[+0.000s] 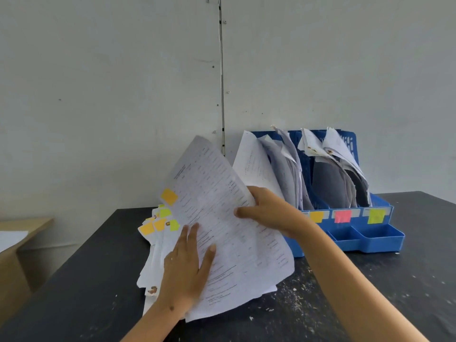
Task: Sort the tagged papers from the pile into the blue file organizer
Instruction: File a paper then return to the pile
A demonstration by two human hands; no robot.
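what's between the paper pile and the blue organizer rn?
In the head view, the lifted orange-tagged sheet, gripped by the right hand, spans from the paper pile to the blue organizer.

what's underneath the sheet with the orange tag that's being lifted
Under the lifted sheet lies the pile of papers on the black table, its orange and green tags showing at the left. The rest of the pile is covered.

No legible text: print on the lifted sheet (222, 206) is blurred, and the organizer's colour tags (343, 215) look blank.
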